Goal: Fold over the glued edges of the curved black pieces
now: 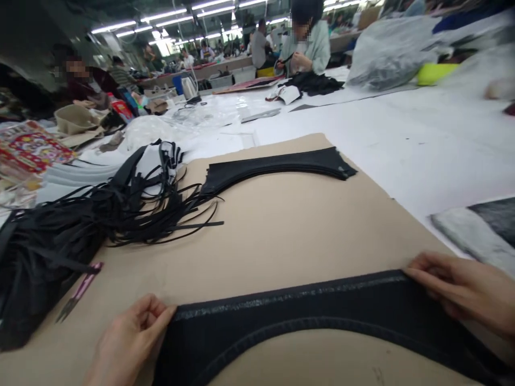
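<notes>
- Curved black fabric strip lies nearest, its long axis running left to right across the cardboard on the worktop.
- Grips clamp both ends: left hand on the left corner, right hand on the right.

I get a single view, from a camera on the person's head, looking forward and down over a tan board on a white table. It sits very close to the near edge. The left hand and right hand come in at the bottom corners, and the black piece between them is cut off by the lower edge. The lens is wide: lines bend and the table slopes up to the right. Farther out it takes in black strips at left, then seated workers and ceiling lights, small and well away.
</notes>
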A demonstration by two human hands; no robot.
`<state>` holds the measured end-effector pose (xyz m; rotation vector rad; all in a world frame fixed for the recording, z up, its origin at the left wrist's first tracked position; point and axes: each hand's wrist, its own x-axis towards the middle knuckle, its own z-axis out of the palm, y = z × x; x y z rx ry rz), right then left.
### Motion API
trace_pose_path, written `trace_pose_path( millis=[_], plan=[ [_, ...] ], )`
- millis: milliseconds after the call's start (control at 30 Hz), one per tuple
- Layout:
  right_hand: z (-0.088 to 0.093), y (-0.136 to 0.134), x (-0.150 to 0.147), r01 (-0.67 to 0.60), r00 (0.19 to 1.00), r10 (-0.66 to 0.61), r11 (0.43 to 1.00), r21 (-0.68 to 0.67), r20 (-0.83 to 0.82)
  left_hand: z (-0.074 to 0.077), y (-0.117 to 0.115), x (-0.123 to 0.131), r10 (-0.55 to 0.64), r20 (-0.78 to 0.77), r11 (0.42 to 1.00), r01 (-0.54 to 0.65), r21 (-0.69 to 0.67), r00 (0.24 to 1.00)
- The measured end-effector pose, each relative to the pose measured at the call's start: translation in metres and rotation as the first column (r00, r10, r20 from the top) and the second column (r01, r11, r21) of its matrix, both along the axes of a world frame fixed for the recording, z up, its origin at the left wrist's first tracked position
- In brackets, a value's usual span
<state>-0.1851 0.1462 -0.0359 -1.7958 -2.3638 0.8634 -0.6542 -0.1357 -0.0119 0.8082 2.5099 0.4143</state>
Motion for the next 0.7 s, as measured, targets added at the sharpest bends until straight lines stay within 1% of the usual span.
trace_pose_path(
  millis=[67,100,133,167,200,267,300,367,433,500,600,700],
  plan=[
    [0.009,0.000,-0.010,-0.030,0.999,0.031,0.994,-0.102,0.008,-0.006,-0.004,-0.002,-0.027,-0.094,0.996,0.035,0.077,0.995],
    [0.014,-0.001,-0.015,-0.038,0.999,0.040,0.992,-0.123,0.015,-0.009,-0.005,-0.002,-0.068,-0.171,0.985,0.093,0.143,0.983],
    [0.019,-0.001,-0.019,-0.037,0.999,0.040,0.992,-0.120,0.025,-0.011,-0.005,-0.001,-0.131,-0.260,0.960,0.187,0.206,0.957],
    [0.022,-0.002,-0.023,-0.036,0.999,0.040,0.993,-0.112,0.030,-0.012,-0.005,0.001,-0.209,-0.356,0.918,0.308,0.250,0.911],
    [0.024,-0.003,-0.024,-0.037,0.999,0.040,0.994,-0.106,0.030,-0.011,-0.004,0.003,-0.287,-0.454,0.861,0.435,0.264,0.844],
    [0.026,-0.005,-0.025,-0.031,0.999,0.034,0.994,-0.104,0.022,-0.009,0.000,0.008,-0.416,-0.609,0.736,0.644,0.211,0.675],
    [0.026,-0.005,-0.024,-0.025,1.000,0.027,0.994,-0.104,0.015,-0.007,0.002,0.010,-0.474,-0.658,0.671,0.724,0.160,0.585],
    [0.025,-0.006,-0.023,-0.011,1.000,0.011,0.994,-0.111,0.002,-0.002,0.008,0.013,-0.554,-0.719,0.555,0.830,0.056,0.419],
    [0.026,-0.007,-0.022,-0.002,1.000,0.002,0.993,-0.116,0.001,0.003,0.013,0.017,-0.611,-0.734,0.464,0.885,-0.030,0.296],
    [0.029,-0.007,-0.024,0.001,1.000,0.001,0.994,-0.107,0.025,0.008,0.018,0.022,-0.648,-0.727,0.409,0.909,-0.078,0.229],
    [0.032,-0.007,-0.029,-0.002,0.997,0.011,0.993,-0.117,0.077,0.012,0.023,0.031,-0.689,-0.699,0.364,0.925,-0.108,0.189],
    [0.032,-0.006,-0.030,-0.010,0.997,0.020,0.990,-0.141,0.074,0.015,0.023,0.036,-0.704,-0.685,0.344,0.934,-0.099,0.186]
  ],
)
